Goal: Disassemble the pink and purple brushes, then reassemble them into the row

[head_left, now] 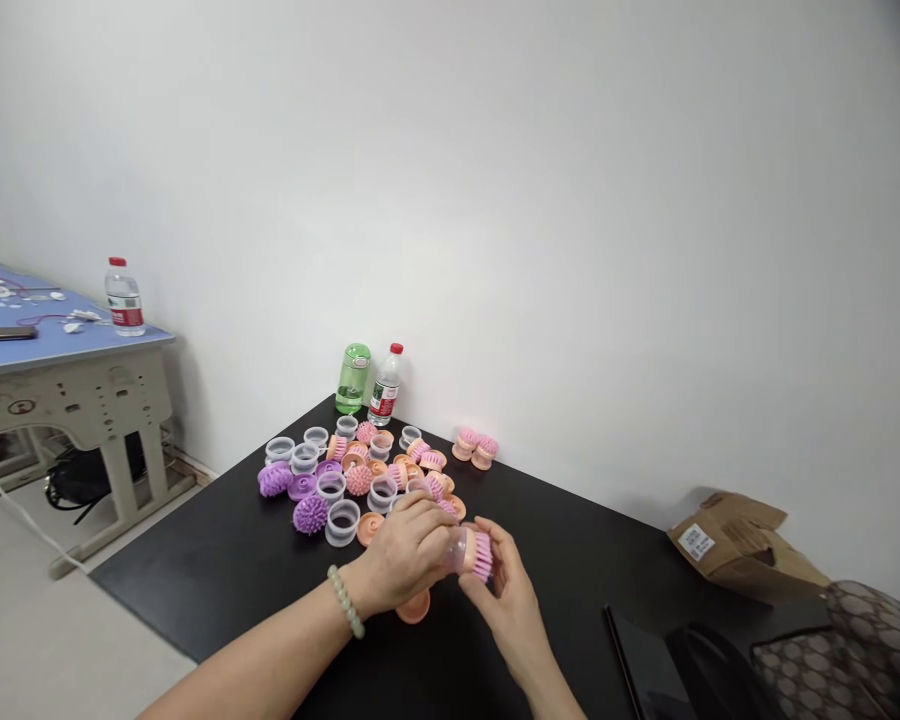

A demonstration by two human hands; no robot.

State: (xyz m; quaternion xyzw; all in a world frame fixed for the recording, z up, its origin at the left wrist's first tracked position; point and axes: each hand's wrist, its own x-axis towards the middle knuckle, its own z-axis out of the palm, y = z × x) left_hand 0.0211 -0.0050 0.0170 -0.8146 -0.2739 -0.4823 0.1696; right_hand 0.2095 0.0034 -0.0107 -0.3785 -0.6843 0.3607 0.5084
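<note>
Nearest lies the left forearm (270, 645), reaching across a black table (217, 570). The left hand (401, 555) curls around the clear end of a pink-bristled brush (482, 556), while the right hand (511, 610) grips the bristle end between thumb and fingers; the brush is held between them, above the table. Its clear and peach parts meet, so it looks at least partly joined, though whether it is fully seated I cannot tell. Two pink-bristled pieces (465, 444) stand side by side near the wall, apart from the cluster, and may be done. Much seems left: purple bristle heads (274, 480), clear rings (342, 523) and peach caps (370, 528) lie loose beyond the left hand.
</note>
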